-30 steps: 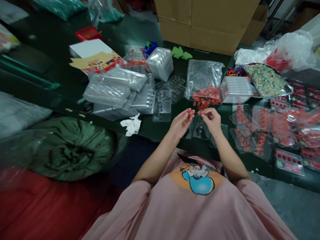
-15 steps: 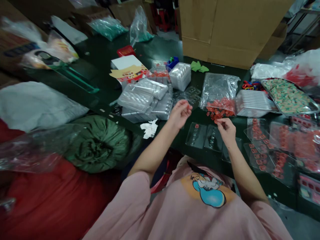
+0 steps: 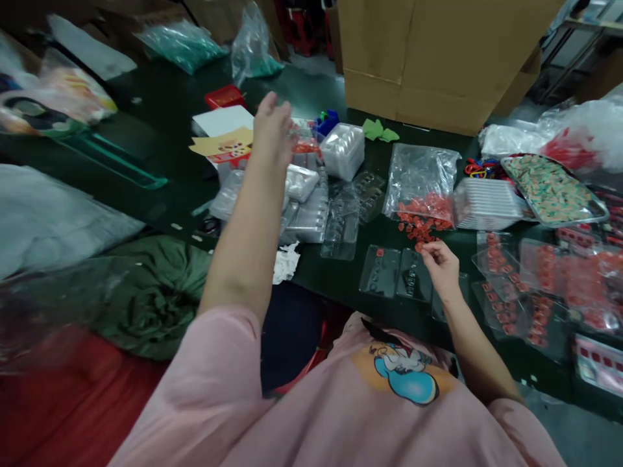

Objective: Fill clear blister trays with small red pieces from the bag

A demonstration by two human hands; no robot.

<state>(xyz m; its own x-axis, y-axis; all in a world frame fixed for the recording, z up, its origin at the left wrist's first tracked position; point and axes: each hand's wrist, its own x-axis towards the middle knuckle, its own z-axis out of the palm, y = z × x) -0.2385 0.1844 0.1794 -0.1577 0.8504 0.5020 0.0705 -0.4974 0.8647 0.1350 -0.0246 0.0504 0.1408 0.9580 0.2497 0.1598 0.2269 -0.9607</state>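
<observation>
My right hand (image 3: 442, 264) pinches a small red plastic piece (image 3: 419, 247) at the near edge of a loose heap of red pieces (image 3: 424, 227). The heap spills from the mouth of a clear plastic bag (image 3: 422, 165). In front of that hand lie clear blister trays (image 3: 379, 271); the left one has a red piece in its top slot. My left hand (image 3: 273, 126) is raised over the left part of the table, by paper cards (image 3: 231, 148) and stacked clear blister packs (image 3: 309, 217). Motion blurs its fingers, so whether it holds anything is unclear.
On the right are trays filled with red pieces (image 3: 542, 266), a stack of clear trays (image 3: 488, 204) and a metal tray of green-and-tan pieces (image 3: 555, 185). A large cardboard box (image 3: 452, 65) stands behind. White crumpled tissue (image 3: 286, 263) lies near the table edge.
My left hand has swung forward and left, from beside the bag to above the cards and packs. My right hand stays at the red heap. The view has shifted slightly.
</observation>
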